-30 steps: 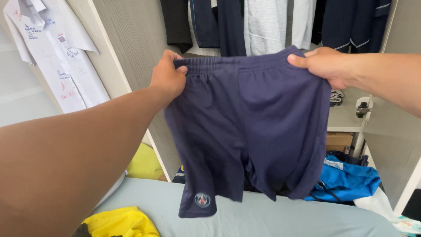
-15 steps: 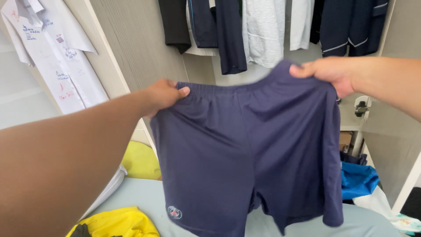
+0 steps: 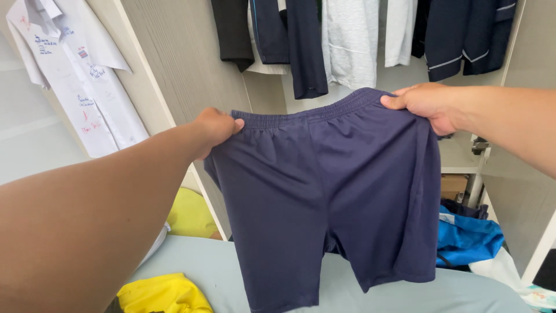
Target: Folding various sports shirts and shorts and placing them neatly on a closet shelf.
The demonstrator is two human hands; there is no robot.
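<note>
While we look down from the head camera, we take the open wardrobe (image 3: 174, 75) as our landmark, because it is the biggest thing in front of us. Inside it, at the top, we count about six hanging garments (image 3: 347, 40): dark ones, one grey and one white, though their edges overlap and the number is not sure. On the outside of the wardrobe's left wall hangs one white shirt (image 3: 75, 75) with handwriting on it.

Below the wardrobe, near us, lies one pale blue-grey bed surface (image 3: 191, 264). On it, to the lower left of the wardrobe, we see one yellow cloth (image 3: 159, 295), and a second yellow-green thing (image 3: 188, 211) lies just beside the wardrobe wall. At the wardrobe's lower right there is one bright blue garment (image 3: 469, 240) in a pile.

In front of the wardrobe opening we hold one pair of navy shorts (image 3: 330, 197) in the air. Its waistband runs from left to right, slightly higher on the right, and its two legs hang straight down toward the bed. Our left hand (image 3: 215, 128) is closed on the left corner of the waistband, and our right hand (image 3: 425, 104) is closed on the right corner. So the shorts hang under and between the two hands, well stretched. Both hands touch the cloth; neither is nearer than the other.
</note>
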